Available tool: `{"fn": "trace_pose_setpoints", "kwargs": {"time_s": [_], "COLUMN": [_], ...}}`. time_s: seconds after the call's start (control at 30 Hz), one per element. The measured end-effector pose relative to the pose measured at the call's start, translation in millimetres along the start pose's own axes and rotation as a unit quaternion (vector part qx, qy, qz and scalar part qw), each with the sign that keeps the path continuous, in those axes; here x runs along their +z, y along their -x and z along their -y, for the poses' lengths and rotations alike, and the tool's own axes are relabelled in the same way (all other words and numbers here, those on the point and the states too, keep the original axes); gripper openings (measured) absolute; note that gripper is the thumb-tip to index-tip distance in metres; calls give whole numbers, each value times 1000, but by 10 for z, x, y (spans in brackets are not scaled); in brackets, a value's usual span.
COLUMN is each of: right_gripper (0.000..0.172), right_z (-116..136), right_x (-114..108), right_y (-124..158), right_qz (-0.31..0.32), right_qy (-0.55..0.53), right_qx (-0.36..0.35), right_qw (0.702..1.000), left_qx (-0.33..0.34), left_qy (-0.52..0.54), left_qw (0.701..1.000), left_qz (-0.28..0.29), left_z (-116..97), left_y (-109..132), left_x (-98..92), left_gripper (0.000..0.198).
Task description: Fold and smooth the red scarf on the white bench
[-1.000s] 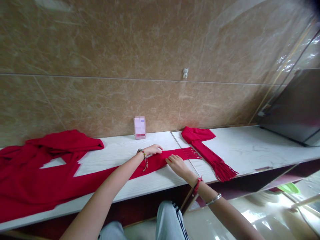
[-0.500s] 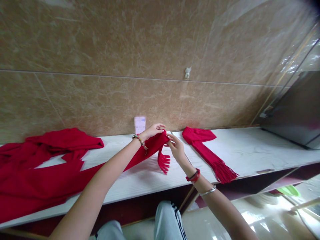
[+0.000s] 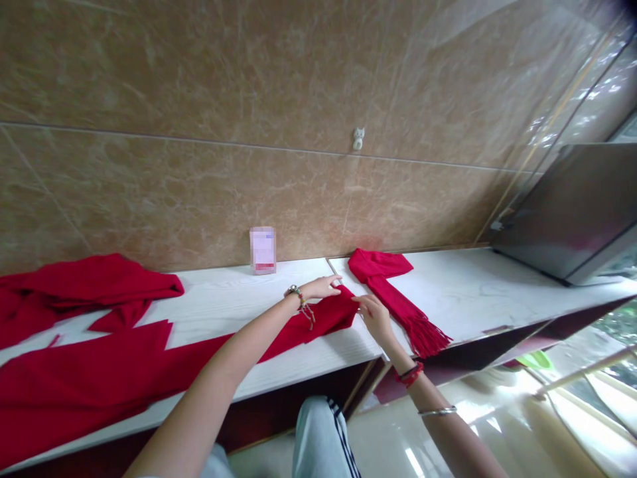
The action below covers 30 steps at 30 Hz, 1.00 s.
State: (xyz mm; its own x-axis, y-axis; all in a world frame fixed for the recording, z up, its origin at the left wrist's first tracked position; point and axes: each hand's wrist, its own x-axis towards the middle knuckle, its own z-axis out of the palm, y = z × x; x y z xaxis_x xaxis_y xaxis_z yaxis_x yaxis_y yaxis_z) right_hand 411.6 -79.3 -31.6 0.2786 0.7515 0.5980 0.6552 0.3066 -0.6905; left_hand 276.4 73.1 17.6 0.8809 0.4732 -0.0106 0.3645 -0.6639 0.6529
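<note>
A long red scarf runs across the white countertop from the left, and its right end lies between my hands. My left hand grips the far edge near that end, with the index finger pointing out. At the near right corner, my right hand pinches the cloth between thumb and fingers. The end by my hands is doubled over, and no fringe shows there. Just to the right lies another red scarf, folded at an angle, its fringe hanging towards the front edge of the counter.
A heap of red cloth lies at the back left. A phone leans upright against the marbled wall. A small white cat-shaped hook is on the wall. A dark metal box stands at the right end of the countertop.
Both hands have lowered the scarf's end towards the countertop and moved a little right. The fringe that hung from it is out of sight. The view has shifted slightly right.
</note>
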Motion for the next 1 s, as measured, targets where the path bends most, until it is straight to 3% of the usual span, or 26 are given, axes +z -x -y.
{"fn": "trace_pose_setpoints", "kwargs": {"time_s": [0.17, 0.3, 0.43, 0.6, 0.73, 0.87, 1.0], "right_gripper": [35, 42, 57, 51, 53, 40, 42], "right_z": [-129, -95, -101, -264, -369, -393, -402], "right_x": [-24, 25, -4, -86, -36, 67, 85], "right_y": [152, 136, 102, 109, 115, 56, 12], "right_qz": [9, 51, 87, 139, 100, 77, 67], "right_qy": [154, 239, 285, 263, 188, 134, 214], "right_qx": [-63, -68, -51, -40, -9, 15, -14], "right_qw": [986, 967, 953, 954, 977, 988, 975], "left_qx": [-28, -17, 11, 15, 4, -15, -43], "left_qy": [-18, -8, 26, 70, 104, 108, 79], "left_qw": [999, 999, 999, 997, 994, 994, 996], "left_qz": [-5, -25, -33, -11, 19, 22, -10], "left_z": [246, 256, 236, 325, 396, 431, 441], "left_y": [173, 210, 81, -56, -37, -26, -41], "left_x": [249, 220, 109, 96, 149, 147, 177], "left_gripper": [40, 16, 15, 20, 28, 31, 33]}}
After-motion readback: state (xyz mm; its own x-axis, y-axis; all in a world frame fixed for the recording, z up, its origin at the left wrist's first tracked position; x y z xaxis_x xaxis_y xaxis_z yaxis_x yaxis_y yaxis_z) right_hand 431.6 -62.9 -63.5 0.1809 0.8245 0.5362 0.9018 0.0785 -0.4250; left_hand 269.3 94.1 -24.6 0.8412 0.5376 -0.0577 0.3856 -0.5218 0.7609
